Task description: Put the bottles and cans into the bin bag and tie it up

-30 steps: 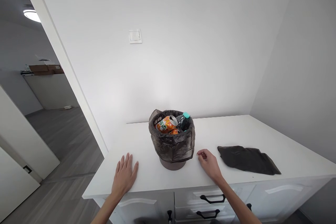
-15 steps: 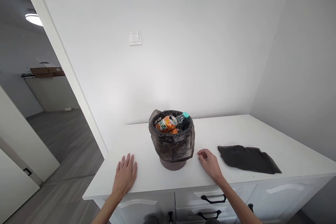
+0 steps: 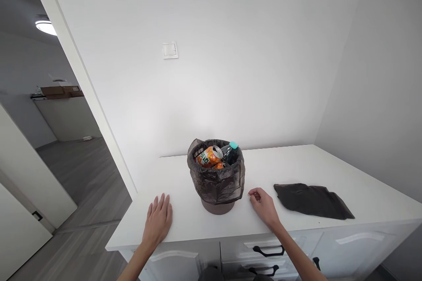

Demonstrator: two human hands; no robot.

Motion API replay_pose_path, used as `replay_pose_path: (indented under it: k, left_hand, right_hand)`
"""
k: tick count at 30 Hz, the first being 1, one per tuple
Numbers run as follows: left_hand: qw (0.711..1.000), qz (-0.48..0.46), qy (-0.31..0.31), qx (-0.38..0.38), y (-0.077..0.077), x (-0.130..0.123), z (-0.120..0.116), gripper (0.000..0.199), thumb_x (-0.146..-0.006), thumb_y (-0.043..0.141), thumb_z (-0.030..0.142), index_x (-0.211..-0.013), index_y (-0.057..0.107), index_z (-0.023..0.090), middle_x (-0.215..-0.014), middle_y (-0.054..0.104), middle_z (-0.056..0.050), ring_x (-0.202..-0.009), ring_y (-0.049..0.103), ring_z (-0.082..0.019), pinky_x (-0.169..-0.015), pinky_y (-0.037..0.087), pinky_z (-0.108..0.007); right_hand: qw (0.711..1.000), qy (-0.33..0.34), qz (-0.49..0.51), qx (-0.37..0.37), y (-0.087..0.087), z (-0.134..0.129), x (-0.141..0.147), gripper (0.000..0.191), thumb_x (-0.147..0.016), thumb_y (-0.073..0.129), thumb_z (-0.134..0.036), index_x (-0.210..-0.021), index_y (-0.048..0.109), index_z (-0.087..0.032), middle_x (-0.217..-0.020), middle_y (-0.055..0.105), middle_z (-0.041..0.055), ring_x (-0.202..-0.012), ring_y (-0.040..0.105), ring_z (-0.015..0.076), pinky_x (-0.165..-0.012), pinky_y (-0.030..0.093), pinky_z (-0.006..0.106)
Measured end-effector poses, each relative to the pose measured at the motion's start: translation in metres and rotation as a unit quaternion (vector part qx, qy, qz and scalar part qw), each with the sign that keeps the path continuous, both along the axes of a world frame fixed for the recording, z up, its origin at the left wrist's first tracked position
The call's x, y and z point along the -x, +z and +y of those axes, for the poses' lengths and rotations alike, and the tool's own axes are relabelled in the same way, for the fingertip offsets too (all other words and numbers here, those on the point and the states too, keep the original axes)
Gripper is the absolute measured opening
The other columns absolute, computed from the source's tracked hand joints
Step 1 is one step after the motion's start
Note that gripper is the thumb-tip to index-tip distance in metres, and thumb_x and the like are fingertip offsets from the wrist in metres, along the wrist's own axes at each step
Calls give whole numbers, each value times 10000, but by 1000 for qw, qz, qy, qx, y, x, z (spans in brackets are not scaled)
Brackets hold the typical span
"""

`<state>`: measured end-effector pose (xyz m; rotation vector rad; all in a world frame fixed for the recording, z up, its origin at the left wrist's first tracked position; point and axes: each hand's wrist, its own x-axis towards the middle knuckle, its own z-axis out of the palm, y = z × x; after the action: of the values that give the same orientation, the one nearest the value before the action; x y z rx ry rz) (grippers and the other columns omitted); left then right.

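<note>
A small brown trash can (image 3: 217, 208) stands on the white countertop, its dark translucent bag (image 3: 216, 186) folded over the rim. Inside lie an orange soda can (image 3: 207, 157), part of another orange can (image 3: 220, 165) and a clear bottle (image 3: 228, 153) with a turquoise cap. My left hand (image 3: 158, 217) rests flat on the counter, left of the trash can, fingers stretched out. To the right of the can, my right hand (image 3: 263, 206) lies on the counter with its fingers curled in, nothing visible in them. Beyond it is a flat, folded dark trash bag (image 3: 313, 199).
The white cabinet top (image 3: 286, 162) meets a wall behind and at the right. Black drawer handles (image 3: 268, 251) stick out from its front. A light switch (image 3: 170, 50) is on the wall. At left, a doorway shows another room with cardboard boxes (image 3: 61, 91).
The view has tilted slightly, so everything sits a little lower in the picture. Both hands, the trash can and the folded bag keep their places.
</note>
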<state>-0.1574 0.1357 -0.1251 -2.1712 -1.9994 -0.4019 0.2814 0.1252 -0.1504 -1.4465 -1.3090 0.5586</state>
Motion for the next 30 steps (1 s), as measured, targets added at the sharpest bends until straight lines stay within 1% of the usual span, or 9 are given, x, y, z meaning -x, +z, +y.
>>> replay_pose_path:
  k: [7,11,16,21,26,30]
  left_hand:
    - [1000,-6,4,2,-10,3,4,620,-1062,260,432,-1589,430,152,-1669,372,-84,-1571,274,-334,-1264,244,-531]
    - [1000,9,2,5,-13,6,7,622,-1065,240,434,-1603,403,167,-1685,337,-64,-1577,262,-314,-1273,226,-517]
    - [1000,23,3,9,-6,6,6,633,-1068,211,436,-1614,377,163,-1683,338,-42,-1577,266,-296,-1276,239,-497]
    - [1000,17,0,3,2,4,3,621,-1058,243,424,-1597,416,169,-1664,376,-47,-1566,297,-297,-1269,267,-498]
    - [1000,3,-4,-2,9,0,-3,614,-1054,249,415,-1580,450,171,-1641,420,-66,-1553,326,-313,-1258,289,-523]
    - [1000,-8,3,-9,11,-5,-7,617,-1041,273,405,-1578,454,162,-1655,394,-89,-1568,279,-337,-1253,288,-546]
  right_hand:
    - [1000,4,-4,-3,-6,2,-4,186,-825,522,-338,-880,666,-234,-918,751,66,-841,691,240,-815,511,367]
    - [1000,4,-8,-3,-8,4,-5,183,-831,521,-337,-882,663,-234,-914,747,63,-829,684,237,-800,511,364]
    - [1000,6,-8,1,-5,6,-4,174,-832,511,-322,-881,654,-236,-910,743,55,-814,674,231,-791,508,358]
    - [1000,11,-3,8,4,3,1,164,-817,508,-320,-859,643,-237,-877,733,60,-790,662,239,-776,497,364]
    - [1000,16,12,22,13,-3,3,158,-795,523,-334,-840,645,-245,-863,725,56,-788,653,245,-768,495,369]
    - [998,33,36,42,21,-7,6,174,-775,558,-370,-832,670,-249,-868,735,56,-795,659,250,-787,507,382]
